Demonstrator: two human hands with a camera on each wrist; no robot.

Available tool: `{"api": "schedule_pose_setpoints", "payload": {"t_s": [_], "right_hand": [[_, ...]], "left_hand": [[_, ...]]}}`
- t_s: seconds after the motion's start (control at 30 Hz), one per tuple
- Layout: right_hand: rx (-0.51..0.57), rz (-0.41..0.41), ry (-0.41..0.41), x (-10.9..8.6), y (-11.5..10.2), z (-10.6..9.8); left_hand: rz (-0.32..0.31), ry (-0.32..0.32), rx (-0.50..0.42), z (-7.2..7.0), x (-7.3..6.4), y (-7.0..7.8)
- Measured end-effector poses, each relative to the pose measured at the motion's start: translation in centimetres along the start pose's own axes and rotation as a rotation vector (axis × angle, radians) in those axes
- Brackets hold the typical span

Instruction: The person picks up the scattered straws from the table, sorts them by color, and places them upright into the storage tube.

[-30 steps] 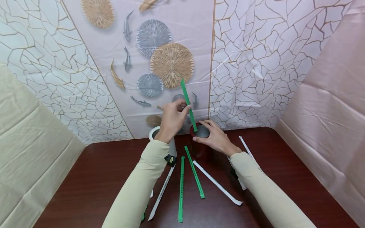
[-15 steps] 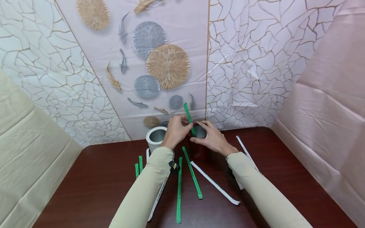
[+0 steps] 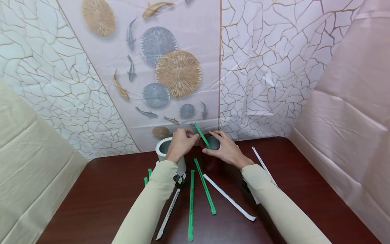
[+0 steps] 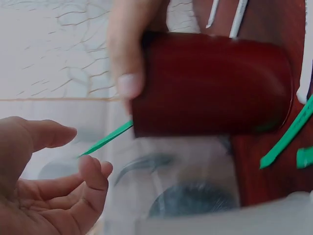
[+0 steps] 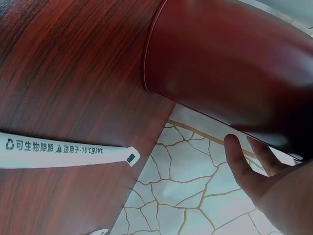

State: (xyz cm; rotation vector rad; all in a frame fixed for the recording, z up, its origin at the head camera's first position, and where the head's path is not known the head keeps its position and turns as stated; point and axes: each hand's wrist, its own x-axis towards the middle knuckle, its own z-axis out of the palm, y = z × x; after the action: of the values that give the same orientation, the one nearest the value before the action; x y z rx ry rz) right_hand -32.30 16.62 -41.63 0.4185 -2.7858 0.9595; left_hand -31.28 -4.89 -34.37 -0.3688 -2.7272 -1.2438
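Note:
A dark red cylindrical cup [image 3: 211, 164] stands at the back of the table, and my right hand [image 3: 226, 150] grips it near the rim, thumb in front and fingers behind. Out of its mouth leans a green wrapped straw [image 3: 201, 135], the lower end inside the cup. My left hand [image 3: 181, 144] is just left of the straw's upper end. In the left wrist view, thumb and fingers of that hand [image 4: 63, 181] are spread apart, with the straw tip [image 4: 105, 139] close by the fingertips and nothing pinched.
A white cylindrical cup [image 3: 182, 166] stands to the left, partly behind my left hand. Several wrapped straws lie on the dark table [image 3: 100, 203], among them a green straw [image 3: 191, 206] and a white straw [image 3: 228, 196]. A patterned cloth [image 3: 259, 67] hangs behind the table.
My left hand lowered the green straw into the red cup, let go of it and drew slightly left. The right hand has stayed on the cup.

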Motion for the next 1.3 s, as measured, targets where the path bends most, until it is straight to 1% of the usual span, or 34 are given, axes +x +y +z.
{"api": "schedule_pose_setpoints", "payload": {"t_s": [0.07,0.13,0.23,0.33,0.43,0.57,0.67,0.77,0.83,0.93,1.0,1.03,1.1,1.17,1.23,1.3], "right_hand": [[-0.007,-0.003,-0.004,0.0,0.1,0.1],[-0.013,-0.002,-0.006,-0.1,0.1,0.0],[-0.015,-0.002,-0.006,0.0,0.0,-0.1],[-0.013,-0.002,-0.012,0.0,-0.1,-0.2],[-0.012,0.0,-0.021,0.0,-0.2,-0.2],[-0.01,0.006,-0.015,0.1,-0.2,-0.3],[-0.018,0.01,-0.02,0.3,-0.1,-0.3],[-0.021,0.009,-0.021,0.3,0.0,-0.3],[-0.021,0.009,-0.017,0.3,0.1,-0.3],[-0.023,0.018,-0.01,0.1,0.3,-0.5],[-0.033,0.024,-0.014,0.0,0.5,-0.4],[-0.032,0.026,-0.014,0.0,0.5,-0.4],[-0.034,0.025,-0.012,0.1,0.4,-0.4],[-0.03,0.021,-0.01,0.2,0.2,-0.3],[-0.022,0.014,-0.01,0.3,0.0,-0.2],[-0.017,0.009,-0.013,0.3,-0.2,0.0]], "left_hand": [[-0.021,0.001,-0.002,-1.2,-0.5,-0.1],[-0.023,0.006,-0.007,-2.5,-1.1,-0.1],[0.002,0.008,-0.019,-4.6,-2.1,-0.3],[0.024,0.005,-0.01,-6.4,-3.4,-1.0],[0.006,0.001,-0.007,-7.7,-4.8,-2.3],[-0.056,0.012,-0.018,-9.0,-6.5,-4.7],[-0.109,0.03,0.011,-9.7,-7.7,-6.9],[-0.189,0.02,0.07,-10.0,-9.2,-9.4],[-0.239,-0.014,0.13,-9.9,-10.2,-10.9],[-0.293,-0.082,0.218,-9.4,-11.6,-12.8],[-0.327,-0.112,0.245,-9.1,-12.3,-13.7],[-0.349,-0.116,0.245,-8.9,-12.6,-14.1],[-0.39,-0.117,0.216,-8.6,-13.1,-14.8],[-0.419,-0.116,0.185,-8.3,-13.6,-15.4],[-0.43,-0.113,0.173,-7.9,-14.0,-15.8],[-0.428,-0.114,0.178,-7.5,-14.3,-16.2]]}}
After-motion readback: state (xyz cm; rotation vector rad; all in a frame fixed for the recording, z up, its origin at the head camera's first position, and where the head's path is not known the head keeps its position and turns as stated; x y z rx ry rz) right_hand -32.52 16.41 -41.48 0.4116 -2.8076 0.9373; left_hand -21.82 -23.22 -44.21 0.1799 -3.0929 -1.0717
